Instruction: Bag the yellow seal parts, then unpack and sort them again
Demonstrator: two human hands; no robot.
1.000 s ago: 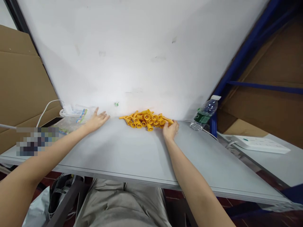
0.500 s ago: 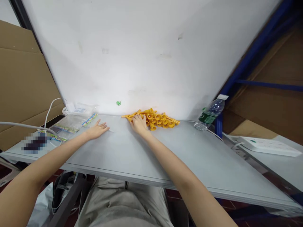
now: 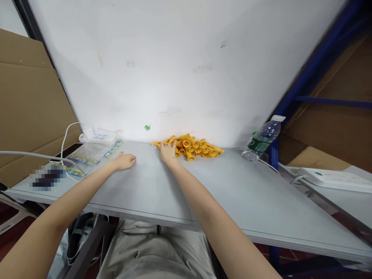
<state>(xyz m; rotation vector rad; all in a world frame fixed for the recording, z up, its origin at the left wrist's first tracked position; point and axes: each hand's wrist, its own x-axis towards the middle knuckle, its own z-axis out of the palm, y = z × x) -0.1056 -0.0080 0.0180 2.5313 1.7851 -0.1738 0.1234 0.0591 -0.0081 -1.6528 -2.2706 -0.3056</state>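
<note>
A pile of yellow plastic toy horns (image 3: pixel 197 147) with flared, trumpet-like ends lies against the white back wall. My right hand (image 3: pixel 168 153) is at the pile's left end, its fingers apart and touching the horns there; it covers some of them. To the left, my left hand (image 3: pixel 126 160) rests on the grey table (image 3: pixel 151 186) with its fingers curled in, and nothing shows in it. Just beyond that hand lie flat clear plastic bags (image 3: pixel 93 151) with colourful printed strips.
At the right, a clear water bottle (image 3: pixel 263 139) leans against a blue frame post. A white power strip (image 3: pixel 334 180) lies on the neighbouring surface. White cables (image 3: pixel 31 155) run in from the left, near a cardboard sheet (image 3: pixel 26 104) and a blurred-out dark item (image 3: pixel 48 178).
My left hand's spread fingers have curled in. My right hand has drawn slightly left on the horns, uncovering a few more. The whole view has shifted a little.
</note>
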